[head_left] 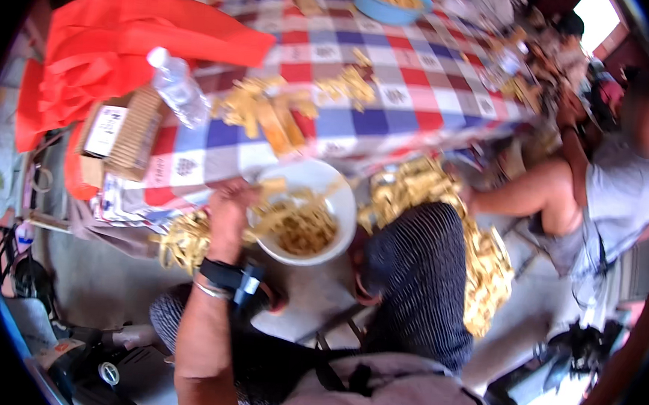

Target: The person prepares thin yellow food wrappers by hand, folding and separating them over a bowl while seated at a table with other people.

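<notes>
My left hand [233, 195], with a dark watch and a bracelet on its wrist, is at the left rim of a white bowl [347, 223]. Its fingers look curled together, but blur hides what is in them. A pale yellow strip [271, 187] lies close to the fingertips. Inside the bowl is a heap of yellowish and brown strips [304, 227]. My right hand does not show. More yellow strips [189, 240] are piled low beside my left wrist, and a larger heap [488, 282] spreads beyond my right knee.
The checked tablecloth [426, 97] carries yellow strips [259, 108], a clear plastic bottle [182, 91], a cardboard box [135, 135], red fabric [136, 39] and a blue basin [390, 11]. At the right sits another person [615, 193], one arm reaching toward the heap. Others are farther back.
</notes>
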